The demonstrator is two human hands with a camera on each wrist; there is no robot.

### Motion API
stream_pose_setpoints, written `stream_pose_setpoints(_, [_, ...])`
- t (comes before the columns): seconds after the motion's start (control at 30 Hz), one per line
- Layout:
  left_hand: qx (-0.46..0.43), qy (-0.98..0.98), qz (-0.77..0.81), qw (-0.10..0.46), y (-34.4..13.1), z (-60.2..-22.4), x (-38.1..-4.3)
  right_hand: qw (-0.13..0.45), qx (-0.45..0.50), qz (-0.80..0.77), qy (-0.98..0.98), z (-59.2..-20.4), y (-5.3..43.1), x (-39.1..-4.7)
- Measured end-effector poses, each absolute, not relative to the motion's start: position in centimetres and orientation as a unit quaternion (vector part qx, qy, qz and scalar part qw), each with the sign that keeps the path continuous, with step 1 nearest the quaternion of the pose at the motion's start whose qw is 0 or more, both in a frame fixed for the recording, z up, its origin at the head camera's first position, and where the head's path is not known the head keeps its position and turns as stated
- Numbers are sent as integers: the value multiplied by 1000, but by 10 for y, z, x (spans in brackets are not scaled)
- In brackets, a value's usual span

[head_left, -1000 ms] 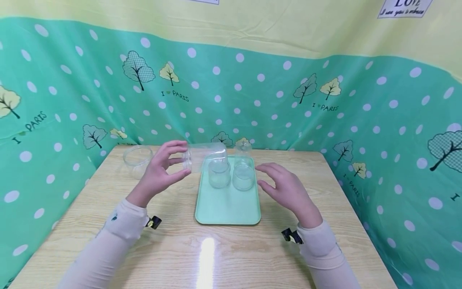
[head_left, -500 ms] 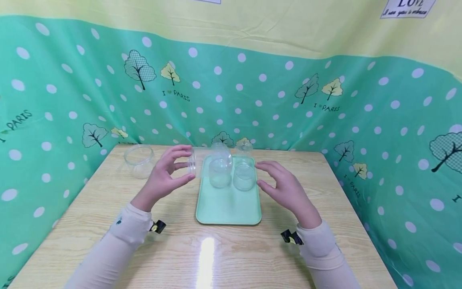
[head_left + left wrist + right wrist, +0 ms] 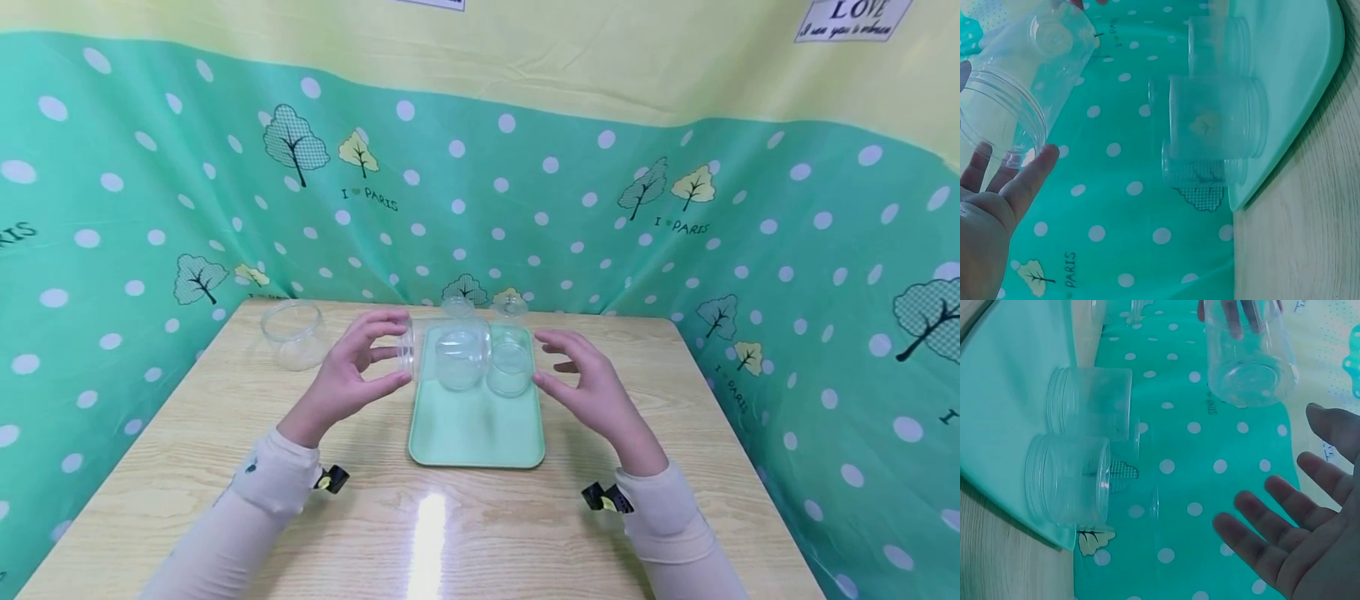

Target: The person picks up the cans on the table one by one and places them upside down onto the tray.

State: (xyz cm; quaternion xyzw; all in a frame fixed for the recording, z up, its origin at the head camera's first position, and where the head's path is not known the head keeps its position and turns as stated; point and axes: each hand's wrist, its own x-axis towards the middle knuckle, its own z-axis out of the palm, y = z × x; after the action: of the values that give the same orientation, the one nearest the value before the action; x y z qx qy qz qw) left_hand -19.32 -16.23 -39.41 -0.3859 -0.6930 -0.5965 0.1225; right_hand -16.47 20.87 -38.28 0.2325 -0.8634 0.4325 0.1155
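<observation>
My left hand [image 3: 348, 367] grips a clear plastic jar [image 3: 435, 350] by its threaded mouth, thumb on the near side and fingers on the far side. The jar lies sideways in the air above the tray, its base facing right. My right hand [image 3: 592, 387] is held to the right of that base, thumb and fingers apart, touching nothing. Below, on the pale green tray [image 3: 476, 437], clear jars stand mouth down; the right wrist view shows two of them, a front jar [image 3: 1072, 478] and another jar [image 3: 1094, 400].
Further clear jars, partly hidden, stand behind at the tray's far end; one top [image 3: 510, 307] shows. Another clear jar [image 3: 294, 337] stands on the wooden table [image 3: 360, 508], left of my left hand. A patterned green curtain [image 3: 480, 192] closes off the back and sides.
My left hand has moved slightly right and down, carrying the sideways jar further over the tray and nearer my right hand. My right hand has barely moved.
</observation>
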Motion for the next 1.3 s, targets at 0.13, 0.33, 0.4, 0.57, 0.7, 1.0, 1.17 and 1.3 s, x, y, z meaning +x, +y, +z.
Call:
stream_pose_setpoints(0.13, [-383,-694,-599,112,-161,-396,-191,95,234,454,-854,-383,207,-164])
stream_pose_setpoints(0.33, [-385,-691,-603,104,-159,-398,-187,66,235,486,-839,-382,202,-162])
stream_pose_setpoints(0.4, [-383,-691,-604,102,-158,-398,-186,60,241,497,-832,-381,201,-162])
stream_pose_setpoints(0.57, [-386,-691,-603,101,-156,-398,-183,59,258,501,-824,-383,198,-161])
stream_pose_setpoints(0.7, [-395,-685,-603,104,-153,-397,-181,60,269,501,-821,-383,197,-160])
stream_pose_setpoints(1.0, [-412,-674,-605,97,-148,-397,-179,45,302,523,-796,-381,195,-157])
stream_pose_setpoints(1.17, [-418,-669,-607,97,-146,-400,-178,41,315,533,-784,-376,190,-150])
stream_pose_setpoints(1.3, [-421,-663,-611,97,-143,-403,-177,38,323,538,-778,-368,185,-144])
